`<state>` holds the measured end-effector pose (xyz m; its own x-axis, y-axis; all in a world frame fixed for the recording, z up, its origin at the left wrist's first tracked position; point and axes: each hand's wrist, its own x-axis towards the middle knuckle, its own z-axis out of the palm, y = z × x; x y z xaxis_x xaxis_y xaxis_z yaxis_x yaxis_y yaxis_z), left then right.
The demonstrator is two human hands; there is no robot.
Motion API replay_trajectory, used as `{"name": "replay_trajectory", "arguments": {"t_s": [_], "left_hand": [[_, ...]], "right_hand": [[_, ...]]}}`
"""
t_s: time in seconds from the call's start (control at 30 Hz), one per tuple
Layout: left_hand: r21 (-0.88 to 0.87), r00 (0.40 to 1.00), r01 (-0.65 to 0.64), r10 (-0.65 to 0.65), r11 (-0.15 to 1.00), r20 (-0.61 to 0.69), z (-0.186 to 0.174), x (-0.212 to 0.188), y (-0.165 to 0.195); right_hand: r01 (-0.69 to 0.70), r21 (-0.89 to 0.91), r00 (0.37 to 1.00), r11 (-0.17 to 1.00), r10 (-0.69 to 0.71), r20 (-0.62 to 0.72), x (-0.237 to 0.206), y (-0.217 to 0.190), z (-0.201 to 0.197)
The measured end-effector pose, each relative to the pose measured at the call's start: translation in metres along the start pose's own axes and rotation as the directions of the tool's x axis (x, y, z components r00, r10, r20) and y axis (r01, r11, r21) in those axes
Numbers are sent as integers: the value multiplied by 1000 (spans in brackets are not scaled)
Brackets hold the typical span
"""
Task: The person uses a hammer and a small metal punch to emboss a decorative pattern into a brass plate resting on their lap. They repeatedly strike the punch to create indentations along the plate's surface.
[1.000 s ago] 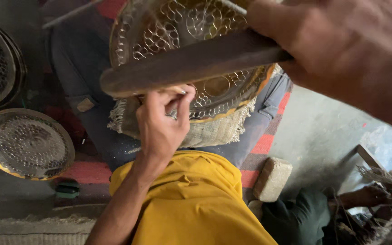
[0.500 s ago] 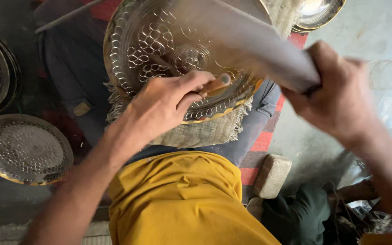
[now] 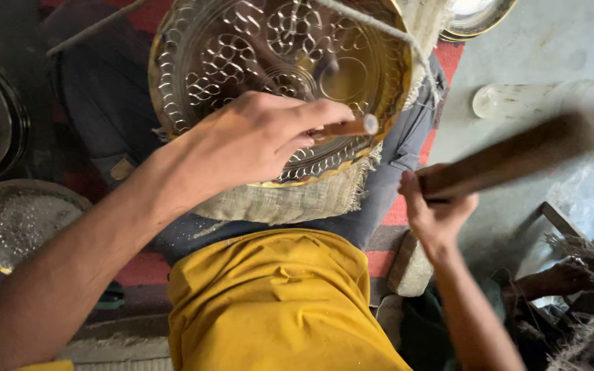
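L hand (image 3: 252,141) pinches short metal punch w/ flat round head (image 3: 352,127), tip on round embossed brass tray (image 3: 207,62) lying on burlap pad (image 3: 290,199) in lap. R hand (image 3: 434,213) fisted round blurred brown wooden mallet (image 3: 517,156), held off to tray's right.

Left floor: two round embossed metal trays (image 3: 15,220) are lying near each other;
Top right: a shiny round metal dish (image 3: 479,15) is resting; a pale translucent plastic bottle (image 3: 544,99) is lying sideways on grey concrete
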<state>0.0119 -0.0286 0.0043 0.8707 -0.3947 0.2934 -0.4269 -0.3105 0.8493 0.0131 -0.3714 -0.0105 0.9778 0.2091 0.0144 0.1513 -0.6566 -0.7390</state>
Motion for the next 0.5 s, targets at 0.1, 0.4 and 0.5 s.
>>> {"name": "replay_trajectory", "arguments": {"t_s": [0.1, 0.4, 0.5], "left_hand": [[61, 976, 94, -104, 994, 189, -2, 10, 0], [257, 941, -6, -81, 966, 328, -17, 27, 8], [255, 940, -5, -82, 967, 332, -19, 31, 10]], "right_hand": [[-85, 287, 996, 954, 86, 6, -8, 11, 20], [65, -32, 997, 997, -66, -47, 2, 3, -3], [48, 239, 989, 970, -12, -150, 4, -4, 0]]}}
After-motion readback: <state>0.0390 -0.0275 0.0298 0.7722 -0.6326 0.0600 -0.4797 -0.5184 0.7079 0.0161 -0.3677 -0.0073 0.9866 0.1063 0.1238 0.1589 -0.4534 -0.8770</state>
